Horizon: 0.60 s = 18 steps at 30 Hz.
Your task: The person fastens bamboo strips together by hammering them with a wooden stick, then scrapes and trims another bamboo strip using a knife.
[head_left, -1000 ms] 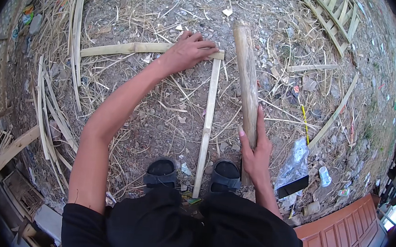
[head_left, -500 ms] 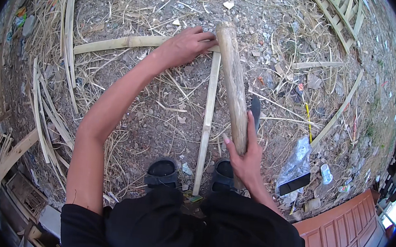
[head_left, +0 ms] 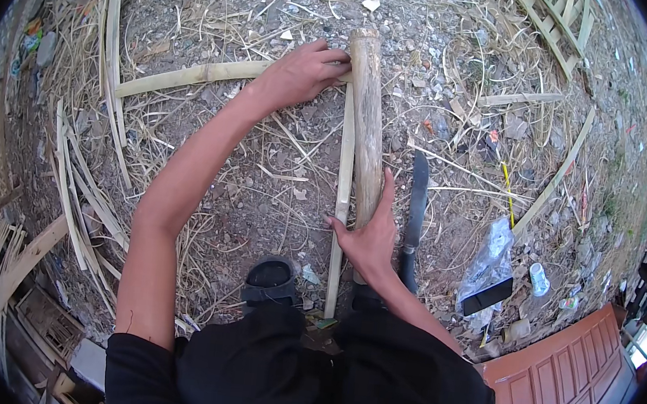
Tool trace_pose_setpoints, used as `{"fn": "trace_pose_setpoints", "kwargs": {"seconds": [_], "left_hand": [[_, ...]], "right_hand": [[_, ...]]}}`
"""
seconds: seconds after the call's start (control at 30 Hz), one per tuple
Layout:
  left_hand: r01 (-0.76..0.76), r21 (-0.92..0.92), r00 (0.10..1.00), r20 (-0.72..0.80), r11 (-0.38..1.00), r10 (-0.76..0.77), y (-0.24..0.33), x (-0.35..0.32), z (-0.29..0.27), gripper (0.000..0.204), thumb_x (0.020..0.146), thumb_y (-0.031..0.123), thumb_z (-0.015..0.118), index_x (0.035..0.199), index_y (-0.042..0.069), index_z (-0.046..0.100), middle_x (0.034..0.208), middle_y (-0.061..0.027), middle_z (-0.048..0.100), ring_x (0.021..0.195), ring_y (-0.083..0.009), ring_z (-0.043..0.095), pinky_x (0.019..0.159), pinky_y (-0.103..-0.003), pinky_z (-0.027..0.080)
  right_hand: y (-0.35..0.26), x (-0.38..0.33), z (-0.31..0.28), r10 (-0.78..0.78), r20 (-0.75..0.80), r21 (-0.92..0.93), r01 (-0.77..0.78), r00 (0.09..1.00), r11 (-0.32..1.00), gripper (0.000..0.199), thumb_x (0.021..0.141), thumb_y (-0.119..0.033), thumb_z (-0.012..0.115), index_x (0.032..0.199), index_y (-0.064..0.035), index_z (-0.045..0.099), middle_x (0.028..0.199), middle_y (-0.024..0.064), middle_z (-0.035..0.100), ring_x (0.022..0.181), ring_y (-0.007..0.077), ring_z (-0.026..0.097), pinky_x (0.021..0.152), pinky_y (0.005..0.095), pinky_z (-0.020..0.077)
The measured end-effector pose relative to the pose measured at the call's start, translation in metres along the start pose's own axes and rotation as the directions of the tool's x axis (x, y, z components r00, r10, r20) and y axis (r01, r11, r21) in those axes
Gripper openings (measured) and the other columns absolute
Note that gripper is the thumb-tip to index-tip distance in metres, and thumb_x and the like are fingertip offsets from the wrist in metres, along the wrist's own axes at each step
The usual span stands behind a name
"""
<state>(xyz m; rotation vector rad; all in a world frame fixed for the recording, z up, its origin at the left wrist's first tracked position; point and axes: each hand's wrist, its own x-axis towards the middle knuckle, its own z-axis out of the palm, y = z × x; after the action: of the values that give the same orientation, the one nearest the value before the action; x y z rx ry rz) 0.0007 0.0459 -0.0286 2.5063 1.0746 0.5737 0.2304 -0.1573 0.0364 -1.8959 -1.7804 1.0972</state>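
Clasps the wooden log (head_left: 365,120) near its lower end with the right hand (head_left: 370,241), reaching the thumb to its left and laying the forefinger along its right. Just left of the log's top, bends the fingers of the left hand (head_left: 301,74) over the end of a crosswise bamboo strip (head_left: 187,76); cannot tell whether pinching it. Has a lengthwise strip (head_left: 345,165) along the log's left side, a dark knife (head_left: 417,199) right of the log, and, farther right, a black phone (head_left: 486,296).

The thick brown wooden log (head_left: 366,105) hides the right end of the flat pale bamboo strip (head_left: 195,74), the bare right forearm (head_left: 416,308) covers the butt of the long black knife (head_left: 417,199), and the top edge crops the pale slatted lattice (head_left: 552,25).
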Motion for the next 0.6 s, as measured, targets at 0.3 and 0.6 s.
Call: {"fn": "trace_pose_setpoints", "kwargs": {"seconds": [0.3, 0.6], "left_hand": [[0.028, -0.033, 1.000, -0.015, 0.999, -0.028, -0.0036, -0.0055, 0.0039, 0.036, 0.088, 0.012, 0.070, 0.124, 0.005, 0.069, 0.124, -0.0056, 0.067, 0.102, -0.0267, 0.060, 0.091, -0.039, 0.051], [-0.020, -0.022, 0.998, -0.054, 1.000, 0.019, -0.0054, -0.0026, 0.0079, 0.033, 0.086, 0.012, 0.070, 0.118, 0.005, 0.070, 0.120, -0.0046, 0.067, 0.095, -0.0259, 0.059, 0.088, -0.037, 0.052]], "right_hand": [[0.0032, 0.0037, -0.0017, 0.113, 0.060, 0.071, -0.117, 0.992, 0.991, 0.113, 0.073, -0.010, 0.084, 0.158, -0.0053, 0.009, 0.131, 0.0336, 0.056, 0.114, 0.0496, 0.061, 0.097, 0.0500, 0.0504], [0.0092, 0.0044, -0.0018, 0.072, 0.049, 0.072, -0.075, 0.996, 0.995, 0.112, 0.073, -0.009, 0.083, 0.157, -0.0047, 0.009, 0.132, 0.0335, 0.056, 0.116, 0.0492, 0.061, 0.097, 0.0493, 0.0510]]}}
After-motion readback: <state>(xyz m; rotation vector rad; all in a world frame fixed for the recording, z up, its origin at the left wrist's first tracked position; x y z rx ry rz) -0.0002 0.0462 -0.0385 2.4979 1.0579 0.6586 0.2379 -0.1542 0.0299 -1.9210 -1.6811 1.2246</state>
